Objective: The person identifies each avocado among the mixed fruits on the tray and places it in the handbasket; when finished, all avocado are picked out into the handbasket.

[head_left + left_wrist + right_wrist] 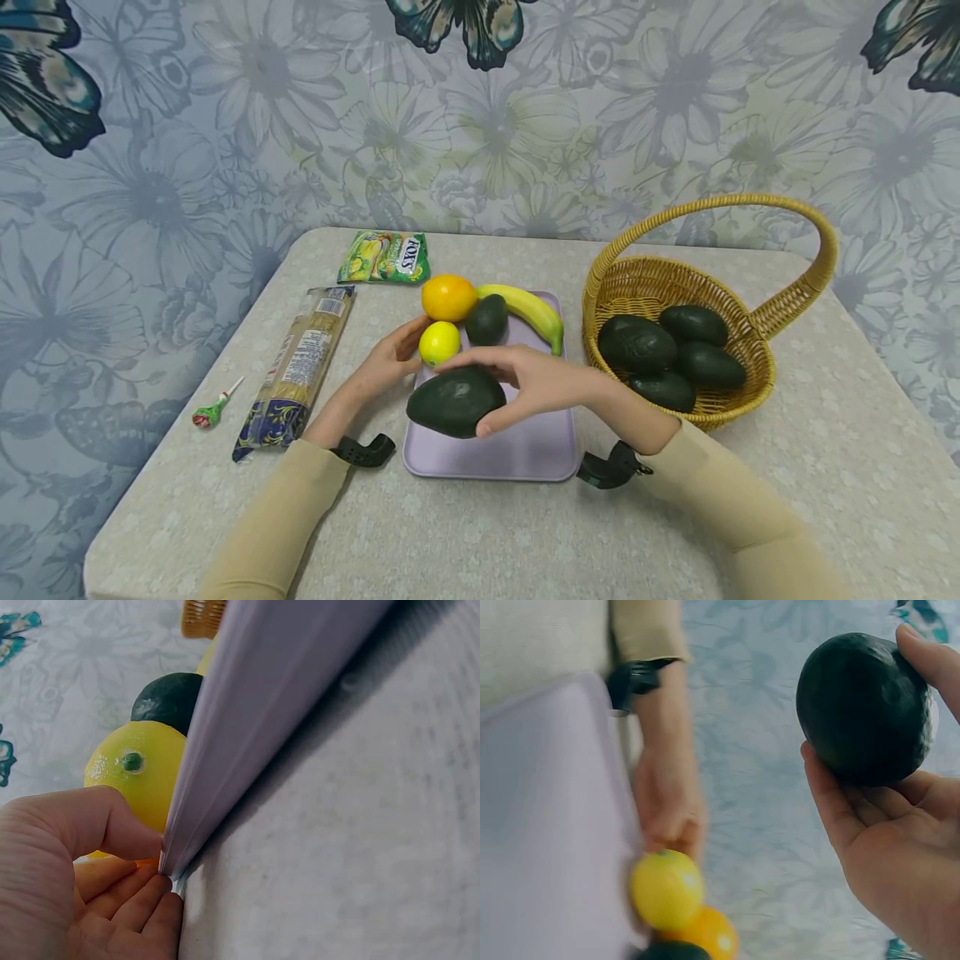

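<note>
My right hand (543,385) holds a large dark green avocado (456,402) above the lilac tray (517,454); the right wrist view shows thumb and fingers around this avocado (864,712). At the tray's left edge, my left hand (384,360) pinches the rim, thumb at the top and fingers against the outer side in the left wrist view. Close to that hand lies a yellow lemon (439,342). Behind the lemon sits an orange (448,297), with a smaller avocado (487,320) and a banana (525,310) to its right.
A wicker basket (761,375) with a tall handle stands right of the tray, holding several avocados (637,343). On the left lie a pasta packet (303,362) and a lollipop (213,413). A green candy bag (384,257) is at the back.
</note>
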`<state>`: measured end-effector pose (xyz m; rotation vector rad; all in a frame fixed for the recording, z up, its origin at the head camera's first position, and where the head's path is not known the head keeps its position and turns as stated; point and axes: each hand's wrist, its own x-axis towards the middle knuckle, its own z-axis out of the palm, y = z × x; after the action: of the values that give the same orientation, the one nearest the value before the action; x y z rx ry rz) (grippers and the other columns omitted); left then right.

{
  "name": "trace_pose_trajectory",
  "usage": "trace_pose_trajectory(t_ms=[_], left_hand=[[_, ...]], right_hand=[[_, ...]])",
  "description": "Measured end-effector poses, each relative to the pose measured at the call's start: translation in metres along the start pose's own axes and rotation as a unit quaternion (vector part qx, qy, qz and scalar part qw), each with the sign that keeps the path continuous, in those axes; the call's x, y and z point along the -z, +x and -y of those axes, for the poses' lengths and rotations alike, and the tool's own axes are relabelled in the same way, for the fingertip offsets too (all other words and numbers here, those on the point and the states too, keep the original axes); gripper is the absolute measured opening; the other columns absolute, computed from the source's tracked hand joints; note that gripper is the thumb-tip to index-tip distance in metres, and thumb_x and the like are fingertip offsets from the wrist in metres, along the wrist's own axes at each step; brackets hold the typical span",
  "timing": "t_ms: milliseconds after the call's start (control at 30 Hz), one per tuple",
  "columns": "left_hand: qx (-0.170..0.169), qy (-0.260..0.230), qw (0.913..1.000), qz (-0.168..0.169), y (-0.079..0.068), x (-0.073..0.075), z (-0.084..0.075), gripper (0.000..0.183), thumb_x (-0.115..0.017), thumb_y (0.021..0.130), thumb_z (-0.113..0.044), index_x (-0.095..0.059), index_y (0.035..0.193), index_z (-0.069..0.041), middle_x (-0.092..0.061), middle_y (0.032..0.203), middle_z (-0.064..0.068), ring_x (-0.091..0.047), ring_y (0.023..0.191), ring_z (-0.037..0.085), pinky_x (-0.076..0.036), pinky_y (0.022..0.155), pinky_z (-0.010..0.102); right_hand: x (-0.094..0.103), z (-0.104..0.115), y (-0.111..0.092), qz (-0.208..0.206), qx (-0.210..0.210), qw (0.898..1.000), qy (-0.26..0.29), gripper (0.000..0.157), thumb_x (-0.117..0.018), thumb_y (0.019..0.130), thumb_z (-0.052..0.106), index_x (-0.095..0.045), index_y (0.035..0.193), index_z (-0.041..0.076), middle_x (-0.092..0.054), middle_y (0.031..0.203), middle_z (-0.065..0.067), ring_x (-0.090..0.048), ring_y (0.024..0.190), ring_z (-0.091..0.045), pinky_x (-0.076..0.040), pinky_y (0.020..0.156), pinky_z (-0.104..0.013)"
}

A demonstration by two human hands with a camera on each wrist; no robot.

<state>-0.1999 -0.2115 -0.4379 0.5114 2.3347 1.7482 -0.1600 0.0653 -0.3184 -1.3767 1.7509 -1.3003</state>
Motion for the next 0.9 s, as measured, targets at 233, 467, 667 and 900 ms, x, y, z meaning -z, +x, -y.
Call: trace_pose_trajectory(t_ms=[233,467,667,900], left_hand=[[-0.005,0.000,1.0000,0.002,0.001,0.000,-0.002,0.071,-0.049,0.085,0.013,-0.018,0.148,0.005,-0.019,0.153,0.021,-0.018,0.140,0.033,-0.017,0.113,0.043],[-0.008,-0.001,1.0000,0.004,0.000,0.000,-0.001,0.070,-0.049,0.086,0.013,-0.018,0.148,0.004,-0.018,0.153,0.020,-0.018,0.140,0.032,-0.017,0.113,0.043],[0.000,-0.007,1.0000,0.004,0.000,0.000,0.001,0.071,-0.049,0.086,0.013,-0.019,0.148,0.002,-0.018,0.154,0.017,-0.018,0.140,0.028,-0.017,0.113,0.041],[-0.009,-0.015,0.9998,0.008,0.001,0.000,0.001,0.071,-0.049,0.085,0.014,-0.017,0.148,0.004,-0.016,0.153,0.020,-0.017,0.140,0.032,-0.016,0.113,0.042]], right_hand=[[0.020,0.026,-0.041,-0.047,0.013,0.999,0.002,0.072,-0.075,0.079,0.008,-0.041,0.141,0.007,-0.042,0.143,-0.004,-0.041,0.128,-0.022,-0.038,0.104,-0.039],[0.043,0.037,-0.089,-0.108,0.037,0.993,-0.029,0.073,-0.072,0.078,-0.004,-0.037,0.141,-0.002,-0.041,0.141,-0.015,-0.047,0.121,-0.029,-0.046,0.095,-0.038],[0.060,0.042,-0.129,-0.178,0.018,0.983,-0.041,0.075,-0.068,0.074,-0.016,-0.036,0.141,-0.005,-0.042,0.138,-0.018,-0.048,0.119,-0.027,-0.050,0.089,-0.035],[0.072,0.023,-0.174,-0.250,-0.011,0.968,-0.011,0.071,-0.057,0.079,-0.023,-0.033,0.143,-0.004,-0.037,0.139,-0.017,-0.048,0.119,-0.022,-0.052,0.085,-0.028]])
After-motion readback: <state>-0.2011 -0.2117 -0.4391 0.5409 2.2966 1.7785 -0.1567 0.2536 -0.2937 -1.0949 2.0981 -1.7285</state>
